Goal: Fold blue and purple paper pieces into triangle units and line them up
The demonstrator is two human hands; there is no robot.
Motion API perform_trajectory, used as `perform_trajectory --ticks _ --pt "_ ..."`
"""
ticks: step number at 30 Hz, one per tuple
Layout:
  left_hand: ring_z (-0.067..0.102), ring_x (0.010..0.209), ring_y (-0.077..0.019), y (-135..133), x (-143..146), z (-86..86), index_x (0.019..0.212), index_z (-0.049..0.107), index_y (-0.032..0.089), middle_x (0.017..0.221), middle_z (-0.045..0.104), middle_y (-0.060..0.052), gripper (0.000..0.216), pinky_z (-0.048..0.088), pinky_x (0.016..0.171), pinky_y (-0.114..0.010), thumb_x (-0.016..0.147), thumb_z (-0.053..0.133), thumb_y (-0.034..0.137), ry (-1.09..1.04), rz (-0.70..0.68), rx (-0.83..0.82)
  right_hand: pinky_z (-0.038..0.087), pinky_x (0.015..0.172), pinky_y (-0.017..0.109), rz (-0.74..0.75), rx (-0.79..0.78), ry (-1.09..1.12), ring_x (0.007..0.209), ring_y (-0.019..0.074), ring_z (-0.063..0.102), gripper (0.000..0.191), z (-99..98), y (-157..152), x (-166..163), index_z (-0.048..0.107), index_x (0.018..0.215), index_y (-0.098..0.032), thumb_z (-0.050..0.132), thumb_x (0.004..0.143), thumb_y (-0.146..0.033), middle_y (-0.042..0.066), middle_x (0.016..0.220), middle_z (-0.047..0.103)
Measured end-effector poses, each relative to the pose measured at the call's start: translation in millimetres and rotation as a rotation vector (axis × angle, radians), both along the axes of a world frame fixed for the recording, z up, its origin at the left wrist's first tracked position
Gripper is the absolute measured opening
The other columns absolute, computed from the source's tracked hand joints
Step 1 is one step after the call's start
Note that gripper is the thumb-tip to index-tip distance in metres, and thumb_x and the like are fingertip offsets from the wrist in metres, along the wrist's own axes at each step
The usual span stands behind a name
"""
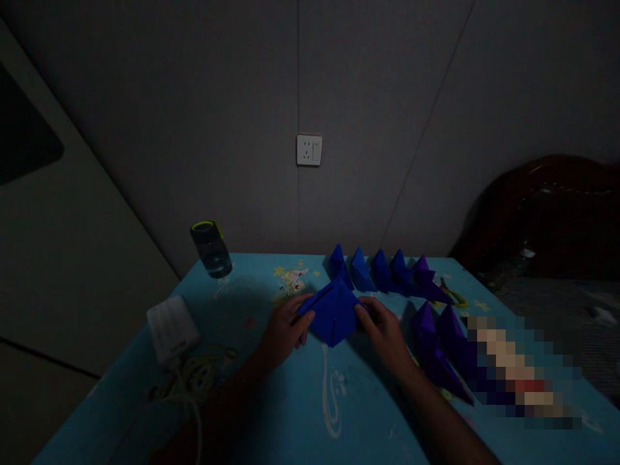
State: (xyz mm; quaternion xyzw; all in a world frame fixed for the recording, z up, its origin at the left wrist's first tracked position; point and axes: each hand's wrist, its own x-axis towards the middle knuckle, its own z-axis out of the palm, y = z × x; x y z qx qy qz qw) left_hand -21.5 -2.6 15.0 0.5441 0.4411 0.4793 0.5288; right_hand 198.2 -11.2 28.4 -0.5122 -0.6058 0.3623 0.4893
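Observation:
Between my two hands is a piece of folded blue paper (334,316), held up over the table with a point toward me. My left hand (289,326) pinches its left corner, thumb on top and fingers beneath. The right corner is gripped the same way by my right hand (382,323). Just behind it stands a row of several folded paper boats, blue ones such as this blue paper boat (361,271) and a purple paper boat (426,278) at the right end. Two more purple paper boats (431,342) lie to the right of my right hand.
On the blue patterned tablecloth (271,400) a dark water bottle (212,248) stands back left. Nearer, a white power adapter (173,329) trails a white cable. Scissors (455,296) lie behind the purple boats. A pixelated patch covers the right side. The wall has a socket (309,150).

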Motion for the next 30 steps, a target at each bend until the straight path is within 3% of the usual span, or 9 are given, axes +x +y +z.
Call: perform_trajectory --ticks 6,9,12,14,17,21,25,30 --pt "0.047 0.035 -0.009 2.7 3.2 -3.7 0.11 0.062 0.012 0.043 0.056 0.006 0.045 0.037 0.037 -0.019 0.079 0.067 0.043 -0.027 0.024 -0.039 0.046 0.061 0.027 0.003 0.055 -0.061 0.068 0.0173 0.061 0.029 1.8 -1.3 -1.3 0.065 0.093 -0.018 0.058 0.089 -0.046 0.003 0.082 0.066" --pt "0.056 0.043 -0.0111 4.2 3.7 -1.8 0.101 0.064 0.013 0.05 0.063 0.002 0.035 0.045 0.046 -0.021 0.078 0.068 0.039 -0.035 0.057 -0.007 0.044 0.057 0.027 -0.029 0.036 -0.065 0.062 0.0163 0.059 0.03 0.9 -1.2 -0.6 0.066 0.094 -0.018 0.06 0.087 -0.048 0.003 0.079 0.067" --pt "0.063 0.055 -0.0129 4.4 3.8 -0.2 0.09 0.065 0.014 0.066 0.07 -0.002 0.024 0.052 0.058 -0.025 0.076 0.069 0.033 -0.048 0.09 0.068 0.043 0.053 0.028 -0.049 -0.009 -0.06 0.055 0.0166 0.057 0.031 0.6 -1.4 -0.1 0.066 0.094 -0.018 0.062 0.086 -0.048 0.001 0.068 0.065" --pt "0.066 0.065 -0.014 3.8 3.6 0.2 0.083 0.066 0.016 0.086 0.072 -0.005 0.017 0.054 0.065 -0.028 0.075 0.07 0.03 -0.071 0.093 0.134 0.047 0.061 0.03 -0.041 0.031 -0.048 0.064 0.02 0.062 0.028 0.7 -1.2 0.0 0.067 0.093 -0.018 0.063 0.085 -0.045 0.003 0.07 0.067" --pt "0.067 0.089 -0.0191 1.8 2.7 0.3 0.077 0.066 0.017 0.107 0.067 -0.009 0.01 0.055 0.078 -0.032 0.076 0.071 0.026 -0.067 0.082 0.234 0.049 0.078 0.035 -0.013 0.162 -0.014 0.087 0.0239 0.065 0.021 0.1 -0.3 0.6 0.067 0.091 -0.02 0.063 0.086 -0.04 0.006 0.089 0.07" --pt "0.058 0.116 -0.0237 -1.1 -0.1 -0.3 0.08 0.069 0.019 0.119 0.061 -0.01 0.005 0.05 0.095 -0.038 0.079 0.07 0.023 -0.033 0.042 0.346 0.046 0.09 0.039 0.023 0.289 0.042 0.102 0.0244 0.062 0.012 -1.6 0.1 2.1 0.066 0.093 -0.024 0.063 0.088 -0.034 0.008 0.104 0.067" --pt "0.055 0.121 -0.0249 -2.7 -1.9 -0.8 0.082 0.069 0.02 0.122 0.06 -0.011 0.005 0.047 0.1 -0.042 0.08 0.071 0.025 -0.055 0.038 0.42 0.045 0.092 0.041 0.066 0.349 0.051 0.111 0.0252 0.057 0.011 -2.2 -0.7 3.8 0.066 0.096 -0.026 0.067 0.086 -0.031 0.009 0.117 0.062" --pt "0.055 0.122 -0.0254 -4.6 -2.0 -2.4 0.085 0.069 0.02 0.13 0.054 -0.011 0.004 0.047 0.101 -0.044 0.082 0.07 0.022 -0.062 -0.007 0.457 0.046 0.091 0.041 0.034 0.389 0.041 0.111 0.0265 0.057 0.007 -2.2 -0.9 6.3 0.067 0.088 -0.025 0.07 0.083 -0.03 0.009 0.118 0.061"
